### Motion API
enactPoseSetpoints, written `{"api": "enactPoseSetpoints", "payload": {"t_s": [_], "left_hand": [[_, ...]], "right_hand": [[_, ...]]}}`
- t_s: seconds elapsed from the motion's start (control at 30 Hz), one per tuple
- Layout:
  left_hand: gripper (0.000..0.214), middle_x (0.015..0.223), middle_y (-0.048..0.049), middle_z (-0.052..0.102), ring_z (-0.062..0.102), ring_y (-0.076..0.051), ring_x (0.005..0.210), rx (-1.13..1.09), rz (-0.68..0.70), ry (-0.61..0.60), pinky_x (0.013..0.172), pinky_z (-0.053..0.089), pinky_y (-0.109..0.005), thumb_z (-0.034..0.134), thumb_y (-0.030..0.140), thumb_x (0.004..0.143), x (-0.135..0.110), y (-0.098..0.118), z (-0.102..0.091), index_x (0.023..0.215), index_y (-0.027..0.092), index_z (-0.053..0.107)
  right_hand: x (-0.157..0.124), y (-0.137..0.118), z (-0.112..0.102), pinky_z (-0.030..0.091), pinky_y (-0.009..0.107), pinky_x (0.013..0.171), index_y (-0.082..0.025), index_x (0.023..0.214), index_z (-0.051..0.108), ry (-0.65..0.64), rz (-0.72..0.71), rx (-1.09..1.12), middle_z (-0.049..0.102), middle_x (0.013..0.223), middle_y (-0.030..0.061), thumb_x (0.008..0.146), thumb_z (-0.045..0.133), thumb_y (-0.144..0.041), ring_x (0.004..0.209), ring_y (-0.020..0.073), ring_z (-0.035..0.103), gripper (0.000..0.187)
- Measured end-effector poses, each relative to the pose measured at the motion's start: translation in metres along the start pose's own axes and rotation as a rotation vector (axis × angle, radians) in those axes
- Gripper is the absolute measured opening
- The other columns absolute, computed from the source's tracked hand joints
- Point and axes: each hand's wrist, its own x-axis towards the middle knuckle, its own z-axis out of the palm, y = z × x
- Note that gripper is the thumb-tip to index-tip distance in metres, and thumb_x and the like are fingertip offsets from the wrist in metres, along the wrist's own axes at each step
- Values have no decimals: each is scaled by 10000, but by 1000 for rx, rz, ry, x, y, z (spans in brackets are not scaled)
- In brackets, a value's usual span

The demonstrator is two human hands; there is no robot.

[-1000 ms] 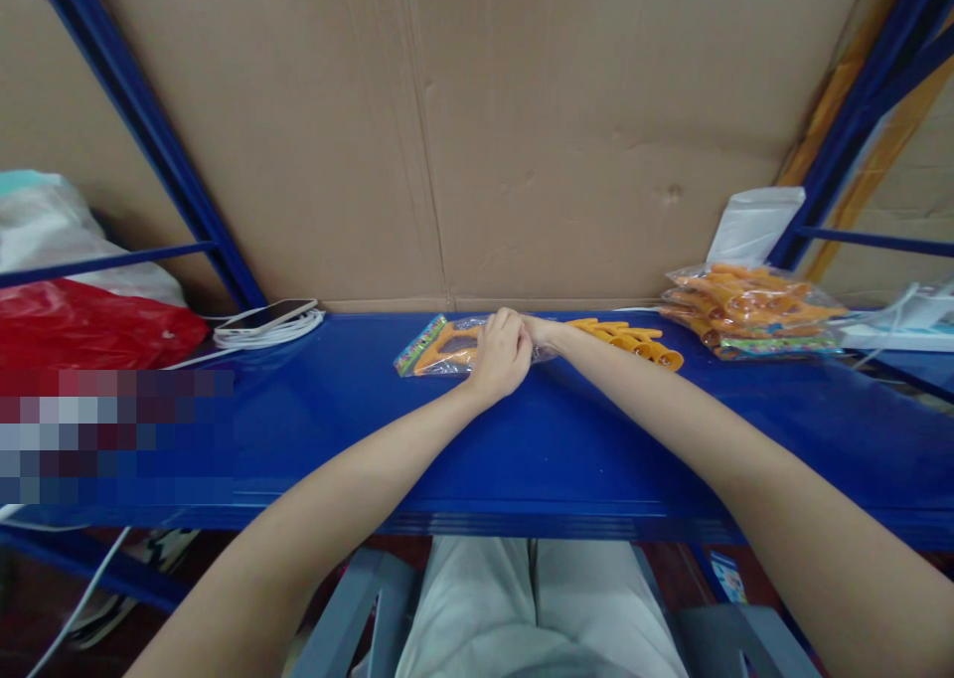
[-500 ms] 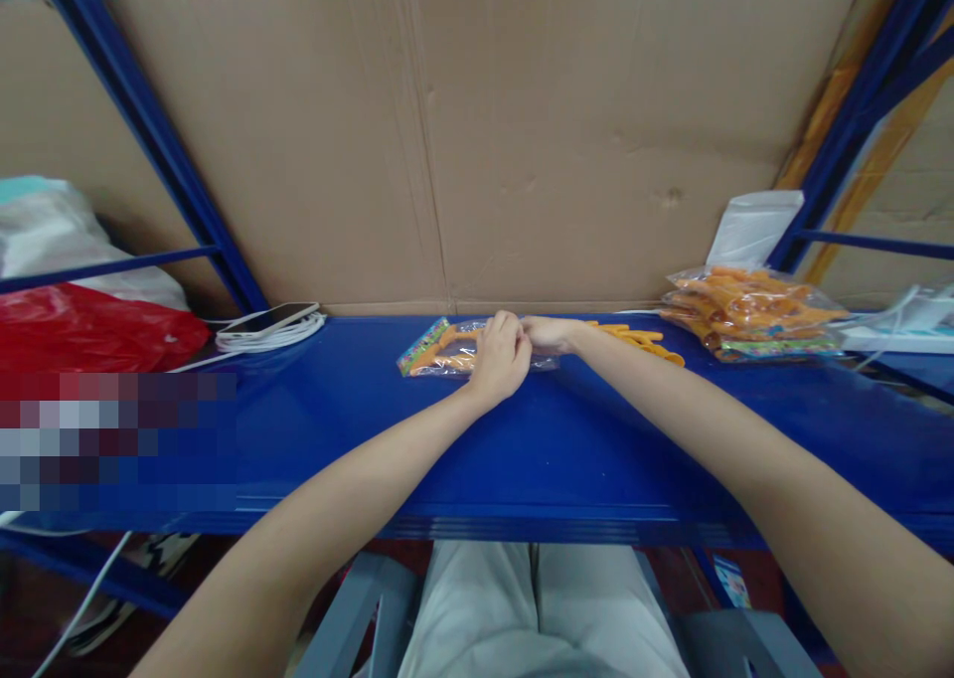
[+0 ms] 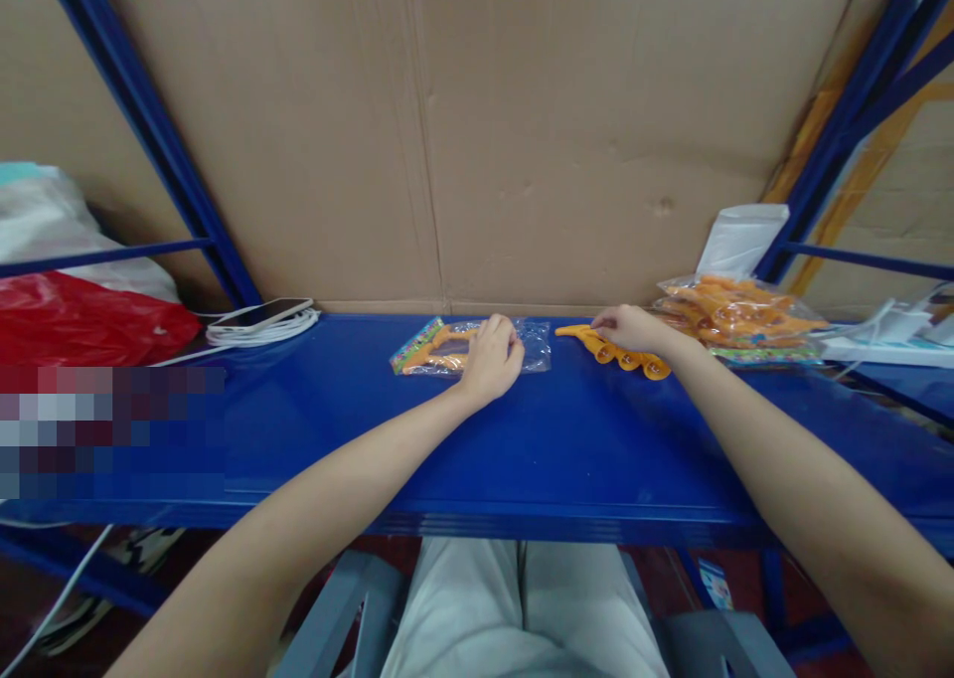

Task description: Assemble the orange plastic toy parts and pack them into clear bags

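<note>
Clock flat on the counter point(image 3: 484, 459), center at the left hand point(image 3: 492, 362), 12 at the cardboard point(image 3: 477, 141), 6 at the seated person. Left hand sits palm down on a clear bag point(image 3: 532, 348), fingers bunched; can't tell if it pinches film or just presses. Bag lies flat, printed card point(image 3: 417, 347) at its 9 end. Orange pieces point(image 3: 439, 363) inside, toward that card; film at the 3 end shows no orange. Right hand point(image 3: 624, 328) is off at 3, narrow, thumb and fingers drawn together at the loose pieces point(image 3: 628, 360); can't tell if it has a grip on one. Those lie side by side outside the bag, three flared ends visible, more may be under the hand. Progress, my read: bag partly filled, loose pieces not bagged. Further along 3, a stack point(image 3: 737, 310) of bags with orange inside looks done; can't see whether they're sealed, or count them. White box point(image 3: 745, 239) behind it, toward 2. Phone point(image 3: 268, 313) on a coiled cable point(image 3: 264, 333) near 10, red bag point(image 3: 89, 315) further out.
</note>
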Motion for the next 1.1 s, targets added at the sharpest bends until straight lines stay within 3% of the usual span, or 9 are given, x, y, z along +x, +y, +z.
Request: {"api": "enactPoseSetpoints", "payload": {"t_s": [0.1,0.23,0.3,0.43,0.57,0.7,0.93,1.1], "left_hand": [[103,859,-54,506,458,-192,863,7,-35,-42,762,380,-331,383,164,773,0,-1,2,678,202,369],[104,869,-56,501,460,-198,884,17,-93,-88,767,389,-337,382,152,763,-1,1,1,675,204,364],[104,871,-58,499,461,-203,883,39,-120,-103,770,391,-345,379,152,764,-1,3,-1,676,205,364],[102,875,-64,499,455,-218,886,85,-143,-131,765,394,-361,380,154,762,-1,6,-3,677,207,368],[113,875,-67,503,457,-228,889,108,-153,-156,750,395,-365,380,155,762,-1,8,-5,663,208,361],[116,871,-70,506,459,-235,887,127,-182,-165,744,394,-370,388,164,758,-2,10,-8,653,208,364],[133,903,-87,514,470,-241,929,127,-265,-206,775,390,-365,431,204,729,2,11,-12,597,188,426],[156,904,-106,532,485,-256,952,161,-341,-274,783,377,-350,426,242,723,10,5,-22,610,167,504]], "right_hand": [[-1,2,10,486,304,718,-157,867,687,-60,-22,-14,695,872,87,711,460,-83,785,205,635,286],[3,-3,20,497,280,691,-165,997,651,-198,-113,166,696,813,46,721,441,-83,730,176,638,357],[7,-2,26,496,278,731,-171,1042,633,-186,-143,205,692,860,48,731,413,-66,784,171,638,395],[17,4,42,420,362,907,-201,1166,570,-3,-123,5,587,1179,75,714,389,-22,1098,217,526,519],[31,2,52,383,390,942,-229,1312,431,-96,-166,-134,486,1305,72,738,426,-56,1189,235,448,599],[45,-8,50,424,315,875,-297,1301,442,-256,-262,-258,525,1269,40,729,457,-32,1101,214,526,631],[44,-24,39,436,325,763,-305,1310,437,-244,-351,-492,613,1112,107,769,461,-82,1017,258,573,586],[37,-29,23,412,316,759,-269,1206,559,-265,-340,-550,627,1098,96,747,479,-96,1027,245,561,498]]}}
